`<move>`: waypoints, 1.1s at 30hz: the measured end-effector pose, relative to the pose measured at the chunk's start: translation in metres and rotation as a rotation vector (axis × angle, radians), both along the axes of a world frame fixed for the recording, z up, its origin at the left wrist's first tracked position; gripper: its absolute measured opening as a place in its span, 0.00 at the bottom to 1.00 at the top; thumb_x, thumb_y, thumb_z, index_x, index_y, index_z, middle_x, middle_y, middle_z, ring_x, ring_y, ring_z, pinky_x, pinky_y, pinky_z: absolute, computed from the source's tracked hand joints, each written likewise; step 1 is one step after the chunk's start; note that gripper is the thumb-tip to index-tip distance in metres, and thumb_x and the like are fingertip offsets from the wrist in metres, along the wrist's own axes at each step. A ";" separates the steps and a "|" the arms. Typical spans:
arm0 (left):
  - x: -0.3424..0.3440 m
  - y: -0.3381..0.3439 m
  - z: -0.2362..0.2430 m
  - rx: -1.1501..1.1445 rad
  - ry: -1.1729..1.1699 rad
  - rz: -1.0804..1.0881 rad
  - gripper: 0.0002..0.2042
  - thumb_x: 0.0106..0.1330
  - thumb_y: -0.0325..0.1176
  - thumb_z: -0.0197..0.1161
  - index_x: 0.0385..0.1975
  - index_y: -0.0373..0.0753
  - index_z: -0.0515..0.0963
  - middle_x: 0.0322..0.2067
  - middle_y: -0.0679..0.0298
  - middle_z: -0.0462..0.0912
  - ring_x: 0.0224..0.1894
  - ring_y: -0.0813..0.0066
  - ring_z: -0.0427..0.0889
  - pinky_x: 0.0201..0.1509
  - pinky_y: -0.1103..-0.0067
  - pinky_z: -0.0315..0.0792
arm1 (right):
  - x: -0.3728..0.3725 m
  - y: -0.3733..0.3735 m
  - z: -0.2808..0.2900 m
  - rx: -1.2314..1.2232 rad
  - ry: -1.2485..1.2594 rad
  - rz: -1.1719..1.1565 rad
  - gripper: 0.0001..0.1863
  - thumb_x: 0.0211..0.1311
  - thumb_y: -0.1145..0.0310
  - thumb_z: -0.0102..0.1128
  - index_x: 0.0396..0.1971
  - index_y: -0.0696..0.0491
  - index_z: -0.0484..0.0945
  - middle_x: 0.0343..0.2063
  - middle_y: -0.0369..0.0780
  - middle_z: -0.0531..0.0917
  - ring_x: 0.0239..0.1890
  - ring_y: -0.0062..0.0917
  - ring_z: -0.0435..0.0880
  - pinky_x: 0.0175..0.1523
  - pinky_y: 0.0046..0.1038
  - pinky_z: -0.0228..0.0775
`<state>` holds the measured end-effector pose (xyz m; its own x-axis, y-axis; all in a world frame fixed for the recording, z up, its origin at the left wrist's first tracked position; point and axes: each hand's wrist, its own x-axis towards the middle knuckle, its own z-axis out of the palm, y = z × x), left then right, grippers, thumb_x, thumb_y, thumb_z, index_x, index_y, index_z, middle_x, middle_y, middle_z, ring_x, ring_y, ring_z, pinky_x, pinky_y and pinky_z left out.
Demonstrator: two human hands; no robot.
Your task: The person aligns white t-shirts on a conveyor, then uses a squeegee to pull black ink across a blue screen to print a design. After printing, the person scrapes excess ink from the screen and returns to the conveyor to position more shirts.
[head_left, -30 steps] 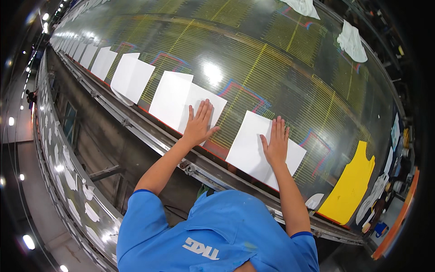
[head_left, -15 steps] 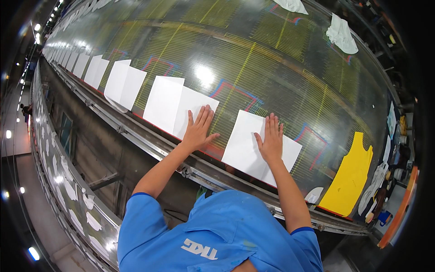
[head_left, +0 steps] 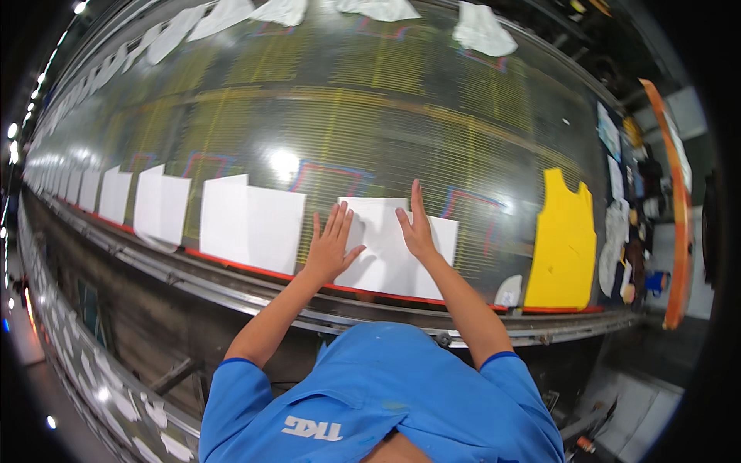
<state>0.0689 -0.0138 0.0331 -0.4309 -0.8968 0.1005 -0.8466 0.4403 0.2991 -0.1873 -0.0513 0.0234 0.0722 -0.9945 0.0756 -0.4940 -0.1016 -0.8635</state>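
Note:
A white panel (head_left: 376, 270) lies flat on the long printing table (head_left: 332, 123), along a red edge line. My left hand (head_left: 333, 239) is at its left side, fingers stretched out and slightly spread, palm down. My right hand (head_left: 417, 228) is over its upper middle, open and turned somewhat sideways, with the thumb apart from the fingers. I cannot tell whether it touches the panel. To the left is another two-layered white panel (head_left: 274, 231). To the right lie a yellow cut shirt piece (head_left: 559, 255) and a small pale rounded piece (head_left: 509, 287).
More white panels (head_left: 158, 201) continue leftward in a row. White cloth pieces (head_left: 482, 31) line the far edge. A metal rail (head_left: 270, 301) runs along the near side. An orange-edged board (head_left: 676, 224) stands at the right, beside assorted items. A second table (head_left: 112, 386) is at lower left.
The view has swung so the table runs more level. My left hand has shifted right onto the middle panel's side; my right hand has moved leftward on it and turned sideways.

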 end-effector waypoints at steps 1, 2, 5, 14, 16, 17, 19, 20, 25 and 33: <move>-0.022 0.002 -0.001 -0.022 0.006 -0.058 0.44 0.71 0.61 0.53 0.75 0.31 0.54 0.78 0.50 0.48 0.80 0.54 0.46 0.77 0.43 0.35 | -0.011 0.003 0.001 0.007 -0.105 -0.104 0.43 0.76 0.47 0.49 0.79 0.54 0.43 0.79 0.48 0.47 0.81 0.41 0.43 0.81 0.39 0.36; -0.042 0.005 -0.002 -0.042 0.005 -0.111 0.43 0.71 0.61 0.53 0.75 0.32 0.54 0.78 0.50 0.48 0.80 0.54 0.46 0.77 0.42 0.36 | -0.024 0.010 0.003 -0.016 -0.216 -0.190 0.43 0.76 0.47 0.49 0.79 0.53 0.43 0.79 0.48 0.48 0.80 0.40 0.44 0.80 0.39 0.37; -0.081 0.002 -0.010 -0.029 -0.074 -0.213 0.43 0.71 0.63 0.50 0.76 0.35 0.54 0.78 0.54 0.48 0.80 0.57 0.45 0.77 0.42 0.35 | -0.092 0.061 0.020 -0.104 -0.248 -0.363 0.33 0.79 0.57 0.50 0.76 0.56 0.55 0.74 0.50 0.61 0.77 0.39 0.57 0.78 0.36 0.47; -0.099 -0.007 -0.007 0.169 -0.132 -0.204 0.43 0.68 0.57 0.59 0.77 0.38 0.53 0.78 0.54 0.51 0.81 0.59 0.44 0.79 0.48 0.27 | -0.292 0.399 0.028 -0.324 0.041 -1.446 0.14 0.79 0.68 0.50 0.53 0.58 0.79 0.36 0.37 0.84 0.38 0.20 0.82 0.47 0.23 0.75; -0.103 -0.014 -0.002 0.212 -0.112 -0.203 0.40 0.69 0.52 0.61 0.76 0.41 0.55 0.76 0.55 0.55 0.80 0.60 0.48 0.78 0.46 0.33 | -0.282 0.478 -0.017 -0.258 -0.004 -1.651 0.15 0.79 0.63 0.50 0.50 0.58 0.78 0.29 0.34 0.81 0.27 0.15 0.77 0.34 0.21 0.71; -0.110 -0.016 0.000 0.240 -0.133 -0.160 0.39 0.69 0.52 0.61 0.76 0.41 0.55 0.76 0.54 0.56 0.79 0.59 0.50 0.78 0.45 0.35 | -0.270 0.515 -0.044 -0.082 -0.087 -1.717 0.13 0.77 0.64 0.51 0.47 0.57 0.79 0.29 0.38 0.82 0.28 0.19 0.81 0.37 0.24 0.74; -0.119 -0.016 0.001 0.198 -0.080 -0.131 0.38 0.71 0.51 0.60 0.76 0.41 0.56 0.75 0.54 0.59 0.78 0.57 0.53 0.77 0.43 0.39 | -0.208 0.589 -0.076 0.623 0.135 -1.534 0.20 0.73 0.54 0.52 0.48 0.56 0.79 0.33 0.49 0.85 0.35 0.45 0.86 0.44 0.40 0.79; -0.126 -0.014 0.001 0.170 -0.063 -0.101 0.37 0.72 0.52 0.59 0.76 0.41 0.56 0.74 0.54 0.60 0.78 0.56 0.55 0.76 0.42 0.41 | -0.188 0.615 -0.088 1.079 0.367 -0.835 0.18 0.72 0.55 0.52 0.46 0.53 0.81 0.38 0.50 0.86 0.43 0.49 0.85 0.51 0.44 0.77; -0.227 0.058 0.016 0.103 0.236 -0.315 0.34 0.72 0.46 0.62 0.71 0.32 0.62 0.72 0.45 0.60 0.76 0.46 0.56 0.78 0.49 0.46 | -0.038 0.701 -0.087 0.866 -0.496 -0.944 0.11 0.62 0.63 0.59 0.39 0.52 0.84 0.43 0.49 0.86 0.45 0.47 0.85 0.50 0.44 0.76; -0.528 0.296 0.119 0.427 0.491 -1.164 0.29 0.68 0.36 0.66 0.66 0.32 0.67 0.71 0.44 0.62 0.73 0.43 0.60 0.75 0.57 0.55 | -0.158 0.732 -0.147 0.906 -0.630 -1.312 0.14 0.64 0.60 0.59 0.41 0.52 0.85 0.40 0.49 0.87 0.43 0.45 0.86 0.49 0.43 0.78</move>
